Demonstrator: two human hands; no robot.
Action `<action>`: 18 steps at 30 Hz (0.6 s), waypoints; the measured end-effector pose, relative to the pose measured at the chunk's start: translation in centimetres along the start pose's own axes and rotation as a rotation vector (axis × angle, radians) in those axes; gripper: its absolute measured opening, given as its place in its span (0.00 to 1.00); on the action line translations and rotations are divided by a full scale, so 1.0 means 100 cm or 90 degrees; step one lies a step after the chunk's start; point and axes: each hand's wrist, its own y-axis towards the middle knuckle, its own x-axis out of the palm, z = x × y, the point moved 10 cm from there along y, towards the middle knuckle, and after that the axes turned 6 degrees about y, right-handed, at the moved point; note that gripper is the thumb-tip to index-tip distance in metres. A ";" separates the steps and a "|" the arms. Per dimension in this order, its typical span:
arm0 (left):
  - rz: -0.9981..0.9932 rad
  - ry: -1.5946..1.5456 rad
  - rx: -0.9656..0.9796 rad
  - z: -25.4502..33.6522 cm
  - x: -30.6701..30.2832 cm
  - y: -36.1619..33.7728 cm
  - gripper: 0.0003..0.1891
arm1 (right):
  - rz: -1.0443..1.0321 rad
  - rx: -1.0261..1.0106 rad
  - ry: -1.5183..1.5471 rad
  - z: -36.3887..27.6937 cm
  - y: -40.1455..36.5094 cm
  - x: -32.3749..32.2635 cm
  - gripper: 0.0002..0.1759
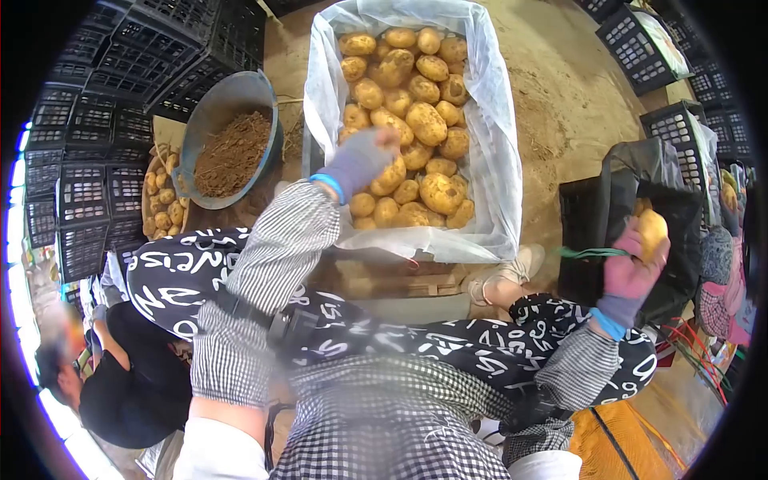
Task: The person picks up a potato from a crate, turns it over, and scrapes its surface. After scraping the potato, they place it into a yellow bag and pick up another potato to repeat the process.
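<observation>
A potato is gripped in my right hand, which wears a pink and purple glove. This hand is over the front of a crate lined with black plastic, and a green strand trails beside its wrist. My left hand, in a purple-grey glove with a blue cuff, is over the left part of a crate lined with white sheeting. Its fingers are curled close above the heaped potatoes; what they hold, if anything, cannot be made out.
Left of the white-lined crate stands a blue-grey tub of brown soil, with more potatoes beside it. Black crates are stacked at the left, others at the upper right. A person in black is at lower left.
</observation>
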 end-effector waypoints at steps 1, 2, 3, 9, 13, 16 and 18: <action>-0.101 0.159 -0.026 -0.016 0.027 0.000 0.19 | 0.039 -0.017 0.076 -0.034 0.002 -0.019 0.34; -0.202 0.318 -0.050 -0.034 0.053 -0.002 0.20 | 0.081 -0.073 0.088 -0.050 0.001 -0.026 0.34; -0.246 0.402 -0.045 -0.054 0.080 -0.001 0.18 | 0.122 -0.130 0.095 -0.064 -0.002 -0.032 0.35; -0.259 0.582 -0.069 -0.092 0.124 -0.012 0.15 | -0.010 -0.065 0.063 -0.041 -0.002 -0.013 0.28; -0.265 0.539 -0.030 -0.112 0.139 -0.003 0.16 | -0.047 -0.104 -0.100 0.020 -0.012 0.028 0.24; -0.238 0.507 -0.004 -0.108 0.122 0.003 0.21 | -0.014 -0.145 -0.245 0.061 -0.021 0.041 0.23; -0.233 0.429 0.000 -0.083 0.104 -0.004 0.26 | 0.014 -0.166 -0.369 0.094 -0.032 0.053 0.23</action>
